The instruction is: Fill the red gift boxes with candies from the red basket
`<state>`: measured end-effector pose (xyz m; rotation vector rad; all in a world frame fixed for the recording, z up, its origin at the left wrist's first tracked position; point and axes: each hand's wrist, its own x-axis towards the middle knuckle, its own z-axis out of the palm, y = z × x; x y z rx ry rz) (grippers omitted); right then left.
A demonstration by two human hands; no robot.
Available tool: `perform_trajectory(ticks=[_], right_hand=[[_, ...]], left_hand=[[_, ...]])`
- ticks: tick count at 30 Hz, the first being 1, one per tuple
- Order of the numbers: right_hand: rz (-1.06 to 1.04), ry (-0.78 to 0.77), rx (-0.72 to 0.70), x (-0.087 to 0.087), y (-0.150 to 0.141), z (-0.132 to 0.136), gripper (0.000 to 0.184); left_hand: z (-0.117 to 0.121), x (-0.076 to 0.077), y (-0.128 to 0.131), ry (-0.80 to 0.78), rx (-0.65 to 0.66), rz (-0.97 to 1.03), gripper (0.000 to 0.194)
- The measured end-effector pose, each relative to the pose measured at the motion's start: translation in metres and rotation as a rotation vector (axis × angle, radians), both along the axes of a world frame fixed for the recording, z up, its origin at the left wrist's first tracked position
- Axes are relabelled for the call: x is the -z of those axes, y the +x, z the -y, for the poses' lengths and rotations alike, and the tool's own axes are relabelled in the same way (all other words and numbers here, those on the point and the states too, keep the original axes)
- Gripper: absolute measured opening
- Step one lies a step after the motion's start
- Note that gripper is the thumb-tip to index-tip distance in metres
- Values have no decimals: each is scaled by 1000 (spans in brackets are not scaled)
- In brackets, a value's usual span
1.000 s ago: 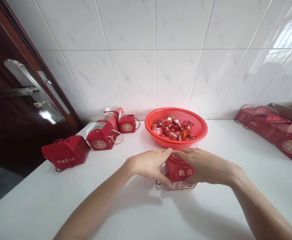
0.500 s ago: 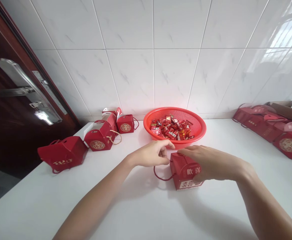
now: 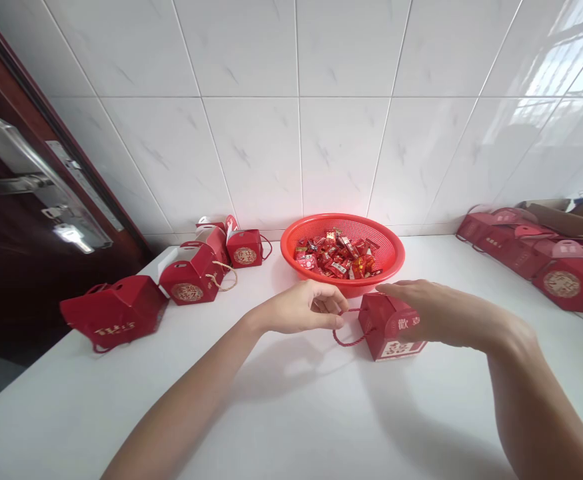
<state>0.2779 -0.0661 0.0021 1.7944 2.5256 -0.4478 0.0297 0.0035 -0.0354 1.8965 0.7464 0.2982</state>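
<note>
A small red candy box [image 3: 388, 325] with white characters and a peaked top stands on the white table. My right hand [image 3: 434, 313] is over the box's right side and top, thumb in front, gripping it; that side of the box is hidden. From the left end of the box comes a dark red rope handle [image 3: 350, 344] in a loop. At this loop, the curled fingers and thumb of my left hand [image 3: 304, 308] close on the cord. Just behind both hands sits a red plastic basket [image 3: 394, 260] holding many wrapped candies [image 3: 338, 257].
Several red boxes [image 3: 188, 272] stand to the left, some with open tops, one [image 3: 116, 312] near the table's left edge. More red boxes [image 3: 561, 277] line the right side beside brown cardboard [image 3: 566, 220]. A tiled wall [image 3: 251, 153] rises behind; a dark door [image 3: 6, 233] is at left.
My left hand has left the box's side and gone to the rope handle, which now extends leftward. The box, still under my right hand, has shifted right and turned slightly.
</note>
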Motion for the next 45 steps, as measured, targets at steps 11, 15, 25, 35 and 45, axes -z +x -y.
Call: perform_trajectory(ticks=[11,15,25,35,45], right_hand=[[24,170,12,1,-11,28,27],[31,194,15,2,-7,25,29],[75,223,-2,7,-8,17,25],[113,53,106,10,-24,8,18],[136,272,136,44,-25,25,15]], left_hand=[[-16,15,-2,47,-14,-61,28],[-19,34,-5,3,-24,-62,25],[9,99,-41,-211,-101,19,28],[7,116,-37,-184,-215,105,29],[8,120,-37,-124,-234,68,22]])
